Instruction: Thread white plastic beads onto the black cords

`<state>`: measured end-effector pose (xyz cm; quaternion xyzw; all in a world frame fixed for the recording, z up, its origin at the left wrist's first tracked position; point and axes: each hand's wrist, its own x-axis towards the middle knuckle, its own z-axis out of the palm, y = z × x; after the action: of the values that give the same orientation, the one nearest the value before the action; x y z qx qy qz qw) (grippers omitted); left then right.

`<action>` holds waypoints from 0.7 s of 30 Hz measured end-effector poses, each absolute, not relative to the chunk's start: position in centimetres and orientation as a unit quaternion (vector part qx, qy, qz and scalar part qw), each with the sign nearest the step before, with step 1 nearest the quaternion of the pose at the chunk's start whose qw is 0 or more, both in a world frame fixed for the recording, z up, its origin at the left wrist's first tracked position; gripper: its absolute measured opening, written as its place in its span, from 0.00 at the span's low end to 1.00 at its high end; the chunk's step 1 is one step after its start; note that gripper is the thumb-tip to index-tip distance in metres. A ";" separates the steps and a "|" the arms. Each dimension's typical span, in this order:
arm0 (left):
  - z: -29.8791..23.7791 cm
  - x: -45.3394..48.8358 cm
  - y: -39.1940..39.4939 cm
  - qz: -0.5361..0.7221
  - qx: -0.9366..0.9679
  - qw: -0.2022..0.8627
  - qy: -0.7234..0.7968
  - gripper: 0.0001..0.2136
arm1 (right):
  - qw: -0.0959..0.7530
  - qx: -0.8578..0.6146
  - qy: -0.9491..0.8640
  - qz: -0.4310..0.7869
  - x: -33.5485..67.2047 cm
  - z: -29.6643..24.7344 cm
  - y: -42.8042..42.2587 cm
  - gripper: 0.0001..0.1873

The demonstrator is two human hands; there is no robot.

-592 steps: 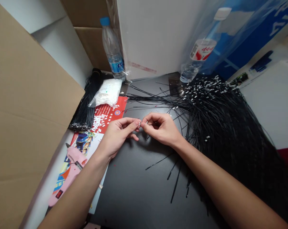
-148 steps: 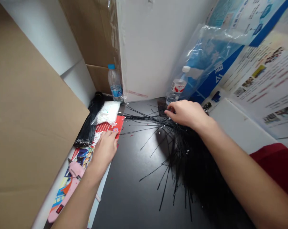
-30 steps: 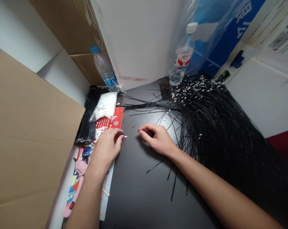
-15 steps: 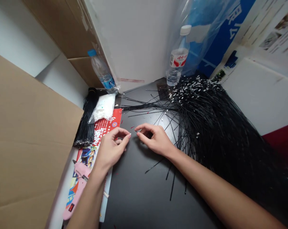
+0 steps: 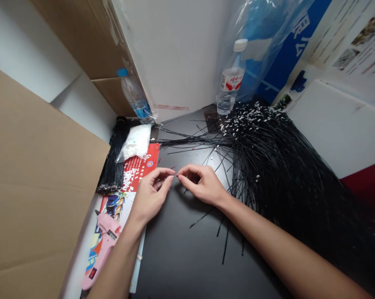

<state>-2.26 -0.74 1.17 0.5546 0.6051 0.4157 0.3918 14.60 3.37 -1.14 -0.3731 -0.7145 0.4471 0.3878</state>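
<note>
Bag (image 5: 120, 157) of white bits (image 5: 138, 139), part-filled blue-capped bottle (image 5: 132, 91), left hand (image 5: 152, 196) pinching a tiny white piece (image 5: 174, 176) over the dark table (image 5: 175, 253), just beside a thin dark tip (image 5: 176, 175) gripped by the right hand (image 5: 204, 186), white-capped bottle (image 5: 232, 81), its fill level unclear, black wires (image 5: 268, 153) heaped.

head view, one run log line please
left hand: pinching tiny white piece; right hand: pinching dark tip; black cords: heaped right; glue gun: lying left
</note>
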 end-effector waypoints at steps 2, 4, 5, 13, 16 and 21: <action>1.1 -2.2 -0.6 0.441 0.531 0.406 0.599 0.09 | 0.389 -0.371 -0.716 0.445 14.6 -1.2 3.4 0.07; 1.1 -2.2 -0.5 0.449 0.517 0.421 0.595 0.09 | 0.391 -0.371 -0.716 0.444 14.6 -1.3 3.5 0.07; 1.2 -2.2 -0.5 0.446 0.514 0.429 0.594 0.08 | 0.392 -0.372 -0.714 0.445 14.6 -1.3 3.5 0.07; 1.4 -2.1 -0.5 0.445 0.496 0.461 0.586 0.08 | 0.402 -0.377 -0.699 0.456 14.5 -1.4 3.5 0.07; 1.2 -2.0 -0.5 0.452 0.482 0.470 0.585 0.09 | 0.407 -0.374 -0.701 0.451 14.4 -1.6 3.4 0.06; 1.0 -2.0 -0.5 0.440 0.480 0.480 0.589 0.10 | 0.434 -0.357 -0.775 0.290 14.6 -1.8 3.2 0.06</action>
<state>-1.95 -0.49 0.99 0.4795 0.5887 0.4400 0.4795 14.64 3.23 -1.85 -0.3566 -0.7746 0.2904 0.4341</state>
